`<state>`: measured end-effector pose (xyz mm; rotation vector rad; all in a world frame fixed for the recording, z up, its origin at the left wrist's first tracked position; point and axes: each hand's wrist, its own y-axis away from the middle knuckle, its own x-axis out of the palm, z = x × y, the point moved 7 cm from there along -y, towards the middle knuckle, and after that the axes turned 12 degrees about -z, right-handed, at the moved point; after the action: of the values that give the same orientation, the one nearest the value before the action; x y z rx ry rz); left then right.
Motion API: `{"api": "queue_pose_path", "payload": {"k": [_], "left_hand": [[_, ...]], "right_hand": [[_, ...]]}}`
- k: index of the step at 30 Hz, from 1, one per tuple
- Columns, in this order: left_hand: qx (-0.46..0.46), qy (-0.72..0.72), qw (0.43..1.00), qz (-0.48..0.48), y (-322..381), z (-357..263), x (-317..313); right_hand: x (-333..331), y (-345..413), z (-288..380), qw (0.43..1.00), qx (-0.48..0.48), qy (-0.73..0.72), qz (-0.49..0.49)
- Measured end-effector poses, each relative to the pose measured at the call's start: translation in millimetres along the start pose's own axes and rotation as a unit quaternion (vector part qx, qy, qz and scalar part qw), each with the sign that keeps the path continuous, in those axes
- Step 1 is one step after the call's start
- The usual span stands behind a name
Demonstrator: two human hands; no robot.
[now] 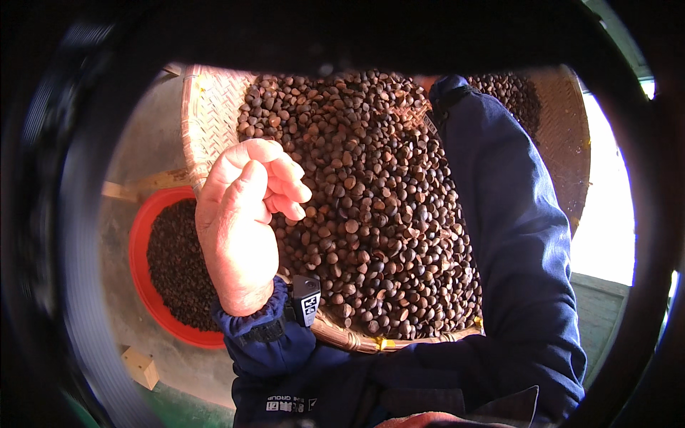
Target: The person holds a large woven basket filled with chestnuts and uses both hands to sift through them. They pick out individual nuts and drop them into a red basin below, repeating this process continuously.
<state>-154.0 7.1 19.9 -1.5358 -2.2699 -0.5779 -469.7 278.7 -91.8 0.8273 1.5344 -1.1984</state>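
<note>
A large round basket of woven bamboo (217,107) lies before me, heaped with brown, rounded nuts or seed shells (364,214), some of them split. My left hand (241,214) is raised over the basket's left side, palm partly turned up. Its fingers curl loosely and I see nothing in them. My right arm (497,176) stretches across the heap to the far side. Only a sliver of my right hand (426,82) shows past the cuff; the dark upper rim of the view hides the rest. Beside that wrist, a patch of bare weave (409,115) shows among the nuts.
On the floor at left stands a red plastic basin (140,251) filled with small dark pieces. A wooden bar (155,181) and a wood block (140,367) are near it. More nuts (508,96) lie at the upper right, beyond my right sleeve.
</note>
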Motion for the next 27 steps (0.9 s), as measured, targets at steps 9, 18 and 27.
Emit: {"api": "queue_pose_path", "payload": {"k": [9,18,27], "left_hand": [[0.001,-0.004,1.0,-0.008,0,-2,-1],[-0.003,-0.009,1.0,-0.004,-1,0,-3],[0.001,-0.007,1.0,-0.005,-1,-1,-2]], "right_hand": [[-37,43,19,0.801,0.158,-0.577,0.037],[-18,22,36,0.958,-0.044,-0.274,-0.075],[50,17,42,0.969,-0.153,0.037,-0.188]]}}
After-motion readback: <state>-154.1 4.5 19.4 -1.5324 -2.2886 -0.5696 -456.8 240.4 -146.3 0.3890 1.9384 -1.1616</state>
